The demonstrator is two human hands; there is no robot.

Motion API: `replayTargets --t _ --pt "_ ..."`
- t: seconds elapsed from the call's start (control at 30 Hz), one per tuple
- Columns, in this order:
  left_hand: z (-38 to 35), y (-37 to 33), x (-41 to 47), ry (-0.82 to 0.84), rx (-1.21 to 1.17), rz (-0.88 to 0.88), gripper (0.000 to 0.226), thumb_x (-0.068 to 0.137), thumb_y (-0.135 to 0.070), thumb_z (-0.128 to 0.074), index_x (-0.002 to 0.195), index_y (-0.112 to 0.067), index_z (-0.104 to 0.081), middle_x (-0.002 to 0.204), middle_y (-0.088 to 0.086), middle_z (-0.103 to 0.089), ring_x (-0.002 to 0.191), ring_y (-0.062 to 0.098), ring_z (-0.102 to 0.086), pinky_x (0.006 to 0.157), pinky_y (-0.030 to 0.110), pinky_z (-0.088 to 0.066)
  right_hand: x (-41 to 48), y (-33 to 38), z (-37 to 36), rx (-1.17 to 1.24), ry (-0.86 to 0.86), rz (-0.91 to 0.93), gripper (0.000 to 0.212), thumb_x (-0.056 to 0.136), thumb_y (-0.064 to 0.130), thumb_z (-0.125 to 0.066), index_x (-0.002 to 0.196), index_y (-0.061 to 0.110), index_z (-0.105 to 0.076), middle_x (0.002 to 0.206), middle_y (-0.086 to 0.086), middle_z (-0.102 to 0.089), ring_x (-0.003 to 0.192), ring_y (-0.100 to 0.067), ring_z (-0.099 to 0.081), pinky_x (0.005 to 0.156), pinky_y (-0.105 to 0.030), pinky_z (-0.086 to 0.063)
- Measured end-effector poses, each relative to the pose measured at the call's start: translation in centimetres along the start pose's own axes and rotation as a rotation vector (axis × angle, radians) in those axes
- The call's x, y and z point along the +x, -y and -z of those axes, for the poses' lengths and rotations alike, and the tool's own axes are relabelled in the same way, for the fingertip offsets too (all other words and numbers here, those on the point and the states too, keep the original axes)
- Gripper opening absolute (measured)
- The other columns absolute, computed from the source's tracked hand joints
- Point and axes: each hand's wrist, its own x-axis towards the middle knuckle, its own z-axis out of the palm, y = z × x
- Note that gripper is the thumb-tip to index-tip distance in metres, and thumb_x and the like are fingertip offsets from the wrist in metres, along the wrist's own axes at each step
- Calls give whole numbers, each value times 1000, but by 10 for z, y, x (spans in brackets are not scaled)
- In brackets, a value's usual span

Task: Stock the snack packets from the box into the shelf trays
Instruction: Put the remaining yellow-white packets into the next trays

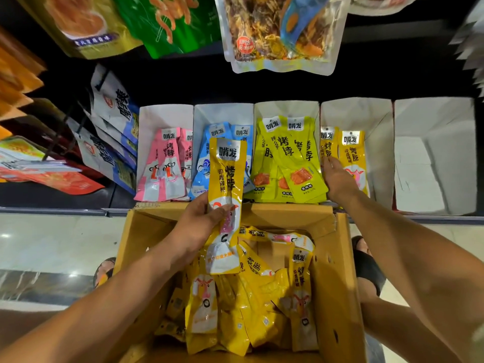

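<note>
Along the bottom shelf, five white trays stand side by side. The first tray holds pink packets standing on end. The second tray holds blue packets, partly hidden. The third tray is packed with lime packets, several leaning across each other. The fourth tray has two upright yellow packets in a row at its left side. The fifth tray, at the right end, shows its white floor and walls.

Just in front of the shelf sits a cardboard box with its flaps open, its far edge close below the middle trays. A loose heap of packets, yellow like those in the fourth tray, lies inside, lying at all angles and overlapping.

The left hand is above the far end of the box, fingers and thumb curled round the lower half of a single packet, which stands upright in front of the second tray. The right hand reaches into the fourth tray with fingers stretched out flat, resting on the left packet there and gripping nothing.

Large hanging bags fill the space above the trays, and more bags on hooks hang to the left. A sandalled foot shows on the tiled floor beside the box.
</note>
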Motion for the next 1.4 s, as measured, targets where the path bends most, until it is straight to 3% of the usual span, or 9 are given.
replayTargets --t 0.17,0.3,0.5,0.67,0.7,0.83,1.0,1.13,1.4 --pt "0 -2 -2 8 -7 6 18 101 -7 -59 111 -18 -69 101 4 -79 92 23 -76 76 36 -61 4 -1 8 84 78 -40 108 70 15 -88 156 13 -23 160 -16 -20 129 -44 -50 98 -49 -50" --pt "3 -1 -3 13 -45 13 18 100 -8 -61 115 -15 -69 110 13 -77 101 30 -74 92 48 -58 -3 -6 27 97 60 -66 74 92 27 -68 155 18 -29 159 -15 -21 136 -43 -43 104 -53 -45" --pt "1 -11 -15 13 -63 -27 17 99 -6 -63 114 -10 -71 108 14 -78 99 34 -73 95 50 -57 -37 2 86 22 87 11 77 92 41 -70 154 13 -34 156 -14 -30 135 -35 -46 109 -43 -41" --pt "0 -26 -29 20 -100 -46 12 102 -4 -59 108 -9 -68 74 2 -69 52 10 -61 45 17 -45 -81 33 150 -59 46 114 76 93 44 -67 154 13 -34 156 -16 -33 137 -31 -44 110 -41 -41" --pt "0 -30 -33 29 -121 -42 12 102 -5 -59 109 -9 -67 77 5 -70 52 9 -63 45 17 -46 -93 45 162 -79 31 149 76 92 47 -66 154 17 -33 156 -13 -33 136 -30 -44 110 -43 -42" --pt "-2 -45 -45 86 -195 -19 20 99 -11 -66 118 -14 -68 113 15 -76 98 34 -74 88 59 -57 -147 106 194 -13 -4 273 64 94 54 -58 150 36 -35 154 1 -35 129 -20 -50 102 -41 -47" --pt "-9 -60 -61 116 -214 -44 23 97 -12 -69 119 -17 -68 108 8 -78 98 32 -76 88 65 -57 -219 200 190 259 8 319 65 89 46 -70 148 33 -43 144 5 -41 112 -6 -52 88 -4 -37" --pt "-13 -63 -64 106 -220 -87 23 96 -14 -71 118 -20 -68 109 8 -77 97 32 -76 88 67 -56 -241 234 170 267 -76 273 82 77 59 -75 147 33 -42 144 7 -44 129 -12 -47 104 -27 -43" --pt "-26 -65 -60 158 -209 -155 23 99 -13 -68 121 -11 -63 111 13 -76 97 26 -76 73 41 -64 -237 234 159 195 -255 141 71 73 59 -71 134 32 -48 127 4 -54 110 -22 -59 80 -35 -52"
